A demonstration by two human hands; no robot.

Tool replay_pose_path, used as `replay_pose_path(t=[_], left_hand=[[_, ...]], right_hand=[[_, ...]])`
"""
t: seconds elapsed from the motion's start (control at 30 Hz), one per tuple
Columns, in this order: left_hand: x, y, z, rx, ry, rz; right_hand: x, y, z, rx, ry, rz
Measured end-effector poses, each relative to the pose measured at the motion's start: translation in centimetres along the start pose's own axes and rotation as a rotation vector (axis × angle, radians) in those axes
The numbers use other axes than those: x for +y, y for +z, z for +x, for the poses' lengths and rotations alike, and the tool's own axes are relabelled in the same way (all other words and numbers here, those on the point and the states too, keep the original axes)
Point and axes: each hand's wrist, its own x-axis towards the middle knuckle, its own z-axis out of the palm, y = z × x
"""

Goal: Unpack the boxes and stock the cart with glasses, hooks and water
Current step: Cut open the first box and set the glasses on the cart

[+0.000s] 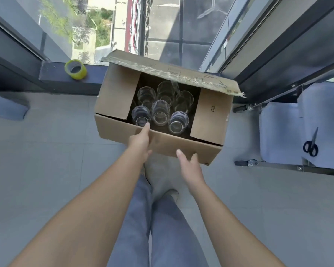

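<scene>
Head view: left hand (pixel 140 140), fingers straight, touches near-left glass (pixel 140 116) in box (pixel 162 143); right hand (pixel 189 163) open just beside

Daylight enters through the floor-to-ceiling window (pixel 162 26) ahead; exposure is bright and even. The floor (pixel 46 160) shows soft, faint shadows only. The interior of the cardboard box (pixel 162 143) is dark, and the glasses (pixel 160 112) inside catch pale highlights. Wide-angle distortion bends the window frames at both edges. Slight softness, possibly motion blur, affects the hands and forearms. Reflections streak the glass at upper right.
</scene>
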Motion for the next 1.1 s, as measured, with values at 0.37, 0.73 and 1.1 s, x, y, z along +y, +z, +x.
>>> replay_pose_path(t=[0.37,0.73,1.1], left_hand=[[-1.1,1.9,3.5,0.034,0.079,-0.203],[5.1,-3.6,2.6,0.511,0.552,1.048],[8.5,-3.5,1.5,0.185,0.988,1.564]], right_hand=[[-3.4,0.5,5.6,0.105,0.294,0.956],[-4.9,0.1,3.2,0.651,0.296,0.093],[-10.2,-1.4,2.4,0.592,-0.389,-0.192]])
